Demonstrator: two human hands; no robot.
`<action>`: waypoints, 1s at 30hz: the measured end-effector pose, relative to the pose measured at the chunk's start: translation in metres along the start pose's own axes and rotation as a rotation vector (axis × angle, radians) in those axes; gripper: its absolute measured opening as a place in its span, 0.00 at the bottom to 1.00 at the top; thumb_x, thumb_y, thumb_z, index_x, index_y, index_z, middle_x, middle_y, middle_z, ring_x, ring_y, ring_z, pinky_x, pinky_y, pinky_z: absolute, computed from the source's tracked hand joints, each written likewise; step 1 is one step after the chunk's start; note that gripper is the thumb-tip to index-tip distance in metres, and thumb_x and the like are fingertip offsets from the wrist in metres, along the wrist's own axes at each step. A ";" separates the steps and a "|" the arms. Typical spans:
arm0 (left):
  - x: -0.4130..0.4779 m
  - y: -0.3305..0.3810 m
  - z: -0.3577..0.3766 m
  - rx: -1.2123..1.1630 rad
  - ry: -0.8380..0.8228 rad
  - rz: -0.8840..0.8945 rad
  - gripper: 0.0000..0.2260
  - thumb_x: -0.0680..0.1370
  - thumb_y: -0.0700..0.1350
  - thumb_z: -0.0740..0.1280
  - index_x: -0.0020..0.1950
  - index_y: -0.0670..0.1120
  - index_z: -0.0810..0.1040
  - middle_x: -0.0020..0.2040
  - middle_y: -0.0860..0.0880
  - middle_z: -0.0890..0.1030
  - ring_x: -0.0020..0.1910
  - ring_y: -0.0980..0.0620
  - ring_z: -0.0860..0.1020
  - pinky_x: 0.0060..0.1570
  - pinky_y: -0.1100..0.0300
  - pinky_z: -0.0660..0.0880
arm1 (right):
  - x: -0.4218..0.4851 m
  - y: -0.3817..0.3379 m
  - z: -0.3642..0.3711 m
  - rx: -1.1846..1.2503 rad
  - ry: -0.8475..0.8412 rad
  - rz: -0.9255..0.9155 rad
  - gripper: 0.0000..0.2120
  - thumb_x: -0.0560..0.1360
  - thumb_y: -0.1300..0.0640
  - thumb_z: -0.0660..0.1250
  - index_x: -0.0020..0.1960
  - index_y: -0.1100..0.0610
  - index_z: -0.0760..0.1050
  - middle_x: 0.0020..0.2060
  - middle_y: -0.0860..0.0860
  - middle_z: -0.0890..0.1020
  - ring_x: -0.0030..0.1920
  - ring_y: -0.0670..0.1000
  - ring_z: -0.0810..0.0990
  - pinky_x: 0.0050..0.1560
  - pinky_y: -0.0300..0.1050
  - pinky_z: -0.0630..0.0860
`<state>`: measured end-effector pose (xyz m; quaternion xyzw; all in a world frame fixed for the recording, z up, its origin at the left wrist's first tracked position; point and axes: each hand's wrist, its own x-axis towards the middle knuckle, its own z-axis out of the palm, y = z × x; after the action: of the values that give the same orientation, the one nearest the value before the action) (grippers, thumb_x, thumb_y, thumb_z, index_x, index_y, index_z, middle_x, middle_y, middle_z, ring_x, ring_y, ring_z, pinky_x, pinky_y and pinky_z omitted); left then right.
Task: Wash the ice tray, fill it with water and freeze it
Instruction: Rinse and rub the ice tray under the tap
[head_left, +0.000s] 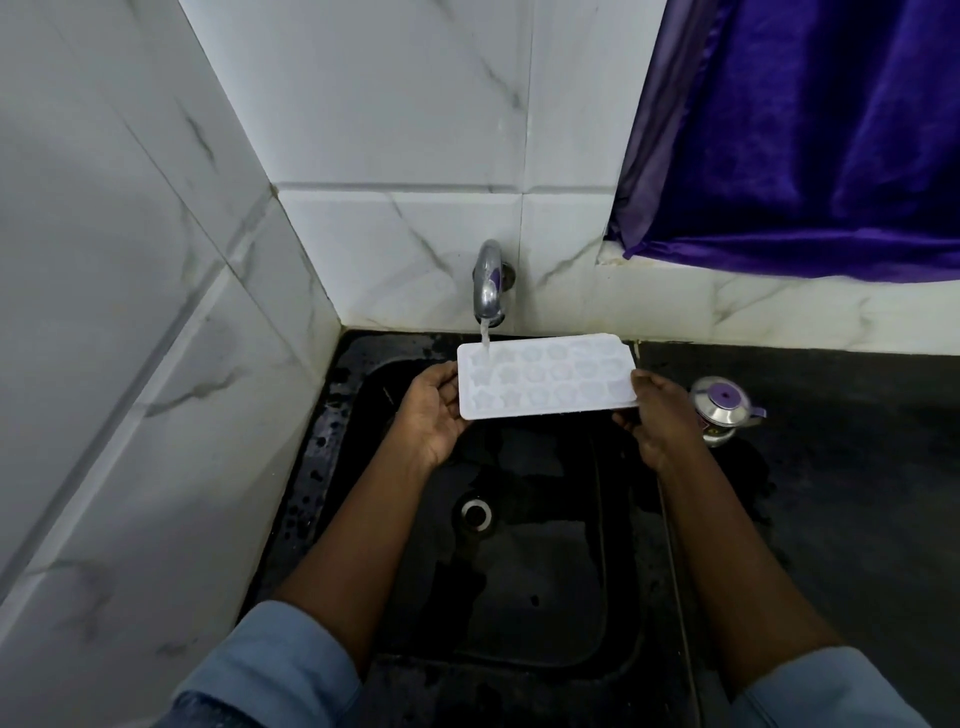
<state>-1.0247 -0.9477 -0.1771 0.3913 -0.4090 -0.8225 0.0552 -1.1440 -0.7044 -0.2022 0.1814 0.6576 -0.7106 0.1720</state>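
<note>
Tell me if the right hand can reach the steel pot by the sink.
Probably yes: the pot stands on the counter just beside the right hand, nothing between them. But that hand grips the tray, so it must let go first.

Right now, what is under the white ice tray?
The black sink lies below the ice tray, which the left hand and right hand hold by its ends. The tray covers the sink's back part and the fingers beneath it.

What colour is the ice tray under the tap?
The ice tray is white, seen best in the head view.
</note>
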 end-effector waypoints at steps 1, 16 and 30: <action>0.003 0.002 0.004 0.004 -0.004 0.001 0.10 0.84 0.45 0.62 0.53 0.45 0.83 0.49 0.46 0.89 0.47 0.46 0.85 0.48 0.51 0.81 | 0.003 -0.003 0.000 0.002 0.009 -0.001 0.06 0.86 0.55 0.65 0.51 0.52 0.78 0.49 0.53 0.82 0.41 0.51 0.80 0.35 0.45 0.79; 0.023 0.052 -0.021 -0.154 0.046 0.091 0.11 0.83 0.41 0.62 0.53 0.40 0.84 0.50 0.42 0.88 0.47 0.42 0.86 0.63 0.42 0.80 | -0.009 -0.017 0.071 0.008 -0.103 -0.025 0.06 0.85 0.55 0.66 0.50 0.51 0.79 0.47 0.52 0.84 0.40 0.50 0.81 0.40 0.45 0.80; 0.016 0.026 -0.115 -0.157 0.152 0.032 0.13 0.83 0.43 0.62 0.55 0.39 0.85 0.56 0.38 0.87 0.52 0.38 0.85 0.68 0.37 0.75 | -0.045 0.039 0.099 -0.110 -0.255 0.057 0.05 0.86 0.55 0.66 0.57 0.53 0.80 0.49 0.53 0.86 0.41 0.50 0.83 0.42 0.46 0.79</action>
<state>-0.9625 -1.0435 -0.2089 0.4406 -0.3442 -0.8189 0.1295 -1.0892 -0.8059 -0.2081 0.0983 0.6630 -0.6857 0.2840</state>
